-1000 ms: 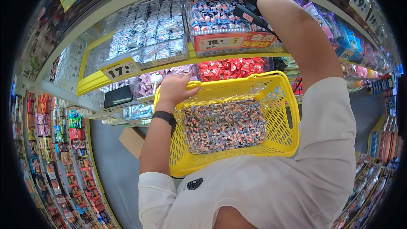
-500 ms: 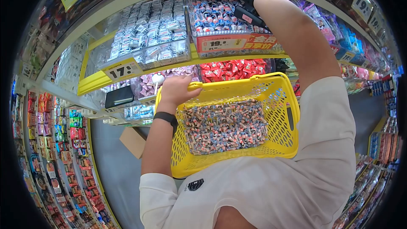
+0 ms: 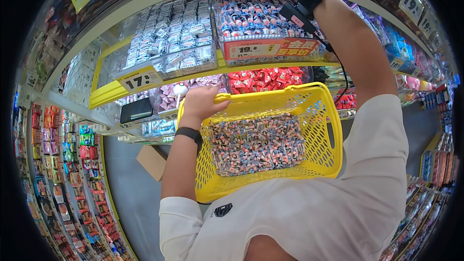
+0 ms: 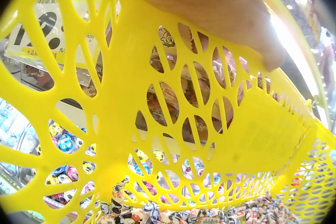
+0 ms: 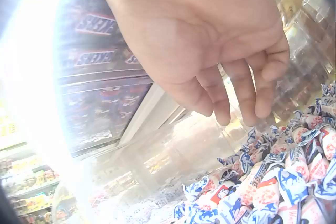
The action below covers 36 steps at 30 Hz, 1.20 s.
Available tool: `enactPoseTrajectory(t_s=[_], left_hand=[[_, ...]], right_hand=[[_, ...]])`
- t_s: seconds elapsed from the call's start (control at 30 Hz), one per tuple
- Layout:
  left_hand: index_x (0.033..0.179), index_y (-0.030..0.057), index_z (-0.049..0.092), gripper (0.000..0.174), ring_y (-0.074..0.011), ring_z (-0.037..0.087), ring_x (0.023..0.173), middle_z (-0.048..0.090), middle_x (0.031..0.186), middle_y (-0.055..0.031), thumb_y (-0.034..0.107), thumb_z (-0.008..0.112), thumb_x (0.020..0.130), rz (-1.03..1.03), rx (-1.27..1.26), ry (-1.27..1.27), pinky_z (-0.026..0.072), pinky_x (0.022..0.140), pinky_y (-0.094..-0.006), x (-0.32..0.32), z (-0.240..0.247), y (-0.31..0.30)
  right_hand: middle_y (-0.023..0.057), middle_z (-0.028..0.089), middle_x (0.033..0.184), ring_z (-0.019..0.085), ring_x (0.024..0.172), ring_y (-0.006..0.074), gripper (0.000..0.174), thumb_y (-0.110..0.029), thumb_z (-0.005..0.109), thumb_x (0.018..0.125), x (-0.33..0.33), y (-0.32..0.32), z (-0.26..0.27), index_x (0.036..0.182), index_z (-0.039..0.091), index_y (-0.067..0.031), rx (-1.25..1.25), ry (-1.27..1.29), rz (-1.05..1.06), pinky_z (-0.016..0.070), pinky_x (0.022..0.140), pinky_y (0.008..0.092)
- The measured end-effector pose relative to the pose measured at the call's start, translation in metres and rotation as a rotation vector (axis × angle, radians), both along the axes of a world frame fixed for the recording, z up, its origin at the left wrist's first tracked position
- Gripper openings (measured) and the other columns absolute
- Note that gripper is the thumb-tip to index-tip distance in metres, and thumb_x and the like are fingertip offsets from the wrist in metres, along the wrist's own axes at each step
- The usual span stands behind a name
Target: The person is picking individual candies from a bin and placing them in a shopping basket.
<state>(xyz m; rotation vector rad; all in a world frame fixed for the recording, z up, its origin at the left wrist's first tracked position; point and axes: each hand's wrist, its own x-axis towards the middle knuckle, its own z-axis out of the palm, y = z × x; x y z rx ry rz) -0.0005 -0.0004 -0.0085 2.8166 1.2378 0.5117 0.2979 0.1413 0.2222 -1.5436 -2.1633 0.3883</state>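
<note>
My left hand (image 3: 202,102) grips the rim of a yellow shopping basket (image 3: 316,150), thumb over the edge. Inside the basket lies a layer of wrapped candies (image 3: 256,145) in white, blue and pink-red. Up in a clear shelf bin, my right hand (image 5: 210,40) hangs over matching twist-wrapped candies (image 5: 273,182), fingers loosely bent with nothing between them. From the head view most of that hand is hidden by the shelf above; its wrist band (image 3: 308,1) shows over the right side of the bin of candies (image 3: 246,14).
Left of that bin stands another with white-blue wrapped sweets (image 3: 169,29). Red packets (image 3: 266,78) fill a lower bin behind the basket. A dark phone-like object (image 3: 136,110) lies at the lower shelf's edge. A cardboard piece (image 3: 151,162) is on the floor.
My right hand and wrist have shifted to the right over the bin. The left hand keeps its grip, and the basket stays nearly in place.
</note>
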Motion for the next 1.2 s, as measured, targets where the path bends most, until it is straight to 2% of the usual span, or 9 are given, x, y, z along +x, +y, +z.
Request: enactPoseTrajectory(t_s=[0.47,0.5,0.53,0.63,0.77,0.87,0.97,1.17,1.2], left_hand=[[0.074,0.0085,0.060,0.046,-0.0315,0.062,0.066,0.061,0.068,-0.0109,0.053,0.070,0.076,-0.005,-0.015,-0.023,0.0482,0.063,-0.0446,0.000,0.001,-0.001],[0.074,0.0084,0.060,0.046,-0.0315,0.062,0.066,0.061,0.068,-0.0110,0.053,0.070,0.076,-0.006,-0.016,-0.026,0.0483,0.063,-0.0447,0.000,0.001,-0.002],[0.074,0.0084,0.060,0.046,-0.0316,0.062,0.066,0.061,0.068,-0.0111,0.053,0.070,0.076,-0.008,-0.016,-0.029,0.0483,0.063,-0.0448,0.000,0.002,-0.002],[0.077,0.0086,0.064,0.046,-0.0294,0.063,0.065,0.063,0.069,-0.0092,0.054,0.071,0.074,0.002,0.007,-0.004,0.0499,0.062,-0.0428,0.000,0.000,-0.001],[0.077,0.0083,0.063,0.046,-0.0303,0.063,0.066,0.063,0.070,-0.0099,0.054,0.071,0.074,-0.001,-0.005,-0.010,0.0496,0.063,-0.0435,0.001,0.000,-0.002],[0.075,0.0083,0.060,0.045,-0.0319,0.062,0.068,0.062,0.070,-0.0113,0.052,0.071,0.076,-0.003,-0.020,-0.022,0.0487,0.064,-0.0452,0.001,0.003,-0.003],[0.075,0.0082,0.060,0.045,-0.0323,0.062,0.069,0.062,0.070,-0.0115,0.052,0.071,0.076,-0.002,-0.021,-0.023,0.0488,0.064,-0.0454,0.001,0.004,-0.003],[0.075,0.0082,0.060,0.044,-0.0325,0.062,0.069,0.062,0.070,-0.0118,0.051,0.071,0.075,-0.009,-0.007,-0.027,0.0487,0.063,-0.0454,0.000,0.001,-0.002],[0.075,0.0082,0.060,0.044,-0.0324,0.062,0.069,0.062,0.070,-0.0118,0.050,0.071,0.075,-0.010,-0.009,-0.026,0.0487,0.063,-0.0453,0.000,0.000,-0.001]], right_hand=[[-0.0027,0.053,0.078,0.042,0.061,0.0054,0.015,-0.020,0.059,0.094,0.023,-0.078,0.009,0.097,0.060,-0.0046,-0.115,-0.093,0.039,0.0380,0.056,0.0210],[-0.0027,0.053,0.078,0.042,0.061,0.0054,0.015,-0.020,0.059,0.094,0.021,-0.093,0.008,0.097,0.060,-0.0046,-0.066,-0.069,0.016,0.0380,0.056,0.0210],[-0.0019,0.046,0.073,0.039,0.064,0.0071,0.017,-0.019,0.059,0.093,0.018,-0.113,0.007,0.090,0.054,-0.0029,0.033,-0.004,-0.006,0.0362,0.057,0.0265],[-0.0004,0.043,0.068,0.040,0.066,0.0066,0.019,-0.018,0.061,0.091,0.016,-0.149,0.010,0.086,0.055,-0.0012,0.148,-0.042,0.011,0.0369,0.058,0.0297],[0.0176,0.055,0.067,0.056,0.060,0.0326,0.020,-0.018,0.062,0.084,0.003,-0.202,-0.005,0.081,0.058,0.0009,0.350,-0.083,0.071,0.0447,0.059,0.0405],[0.0177,0.057,0.069,0.060,0.067,0.0352,0.017,-0.016,0.062,0.085,-0.006,-0.230,-0.031,0.080,0.058,0.0001,0.192,0.033,0.148,0.0466,0.061,0.0434],[0.0153,0.058,0.070,0.058,0.066,0.0319,0.015,-0.014,0.064,0.086,-0.009,-0.241,-0.076,0.081,0.060,-0.0005,0.034,0.045,0.150,0.0449,0.061,0.0407],[0.0172,0.065,0.083,0.065,0.079,0.0341,0.022,-0.024,0.062,0.086,-0.010,-0.247,-0.177,0.091,0.067,-0.0035,-0.444,-0.029,-0.016,0.0497,0.069,0.0436],[0.0172,0.066,0.083,0.065,0.079,0.0348,0.024,-0.026,0.060,0.086,-0.009,-0.248,-0.194,0.092,0.068,-0.0037,-0.427,-0.043,0.003,0.0502,0.071,0.0448]])
